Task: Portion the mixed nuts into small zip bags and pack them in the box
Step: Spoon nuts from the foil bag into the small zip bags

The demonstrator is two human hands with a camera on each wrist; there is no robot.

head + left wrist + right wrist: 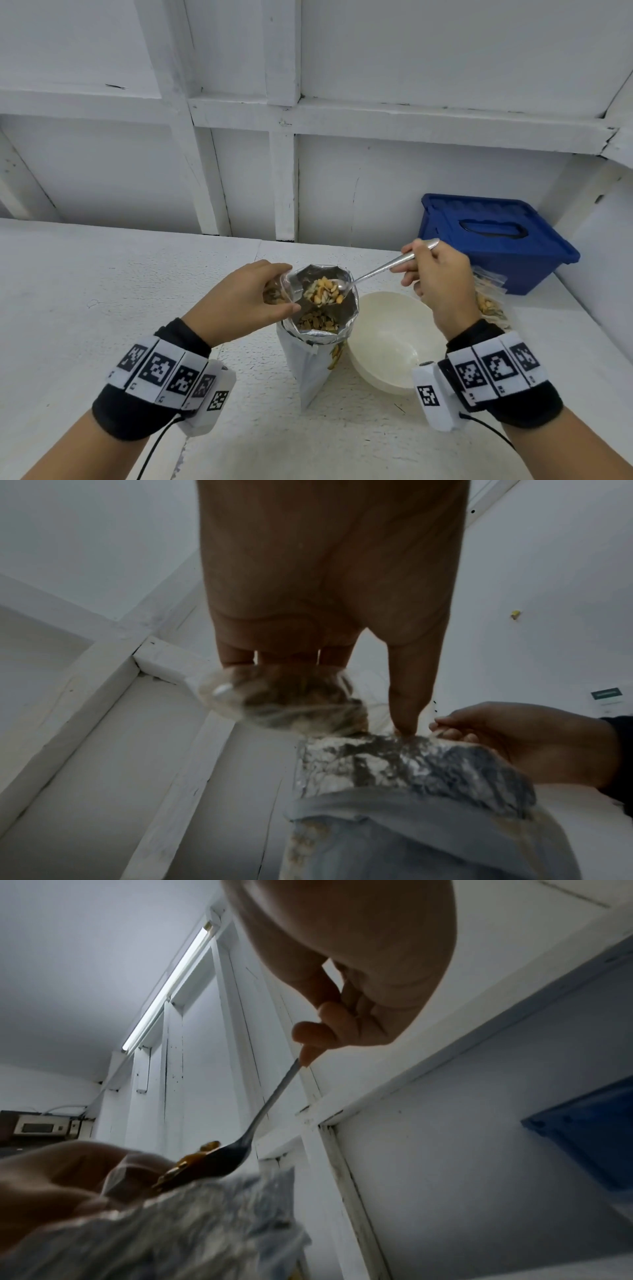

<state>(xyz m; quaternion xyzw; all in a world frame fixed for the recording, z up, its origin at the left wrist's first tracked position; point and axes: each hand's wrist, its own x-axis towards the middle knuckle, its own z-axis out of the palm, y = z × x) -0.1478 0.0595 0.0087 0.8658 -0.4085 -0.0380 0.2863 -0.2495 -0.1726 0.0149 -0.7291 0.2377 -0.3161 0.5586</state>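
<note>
A foil-lined nut pouch [318, 356] stands open at the table's middle, with nuts inside. My left hand [239, 301] holds a small clear zip bag [282, 289] with some nuts in it at the pouch's left rim; the zip bag [274, 699] shows blurred under my fingers. My right hand [435, 270] pinches the handle of a metal spoon [376, 270]. The spoon's bowl, heaped with mixed nuts [325, 291], hovers over the pouch mouth right at the zip bag's opening. In the right wrist view the spoon [260, 1123] slopes down toward the pouch [192, 1229].
A white empty bowl [390, 342] sits right of the pouch. A blue lidded box [493, 236] stands at the back right by the wall. Filled zip bags [489, 301] lie behind my right hand. The white table [102, 291] extends left.
</note>
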